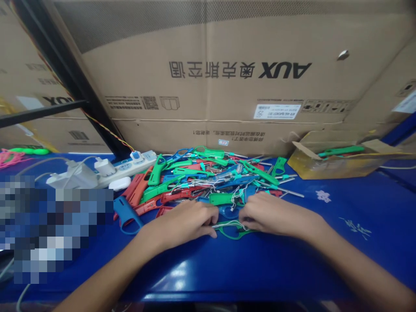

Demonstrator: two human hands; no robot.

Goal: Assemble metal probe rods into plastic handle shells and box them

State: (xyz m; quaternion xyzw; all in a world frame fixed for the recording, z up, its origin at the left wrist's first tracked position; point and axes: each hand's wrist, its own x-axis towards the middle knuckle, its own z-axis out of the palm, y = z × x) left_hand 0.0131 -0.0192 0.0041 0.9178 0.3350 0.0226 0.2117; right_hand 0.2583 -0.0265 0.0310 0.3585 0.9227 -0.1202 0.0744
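Observation:
A green stick-lighter shell (231, 234) lies low between my two hands, close to the blue tabletop, with thin white wire and a metal rod along it. My left hand (191, 219) pinches its left end by the rod. On the other end, my right hand (261, 212) has its fingers curled round the shell; the fingertips are partly hidden. Just beyond my hands spreads a heap of lighter parts (191, 173), with green, red and blue shells, metal tubes and white wires. One blue shell (125, 212) sits apart at the heap's left front.
A power strip (125, 167) with plugged-in chargers (76, 173) stands left of the heap. At the right is an open carton (338, 167) holding green shells. Behind everything rises a large cardboard box (208, 86). Pink and green items (19, 154) lie far left.

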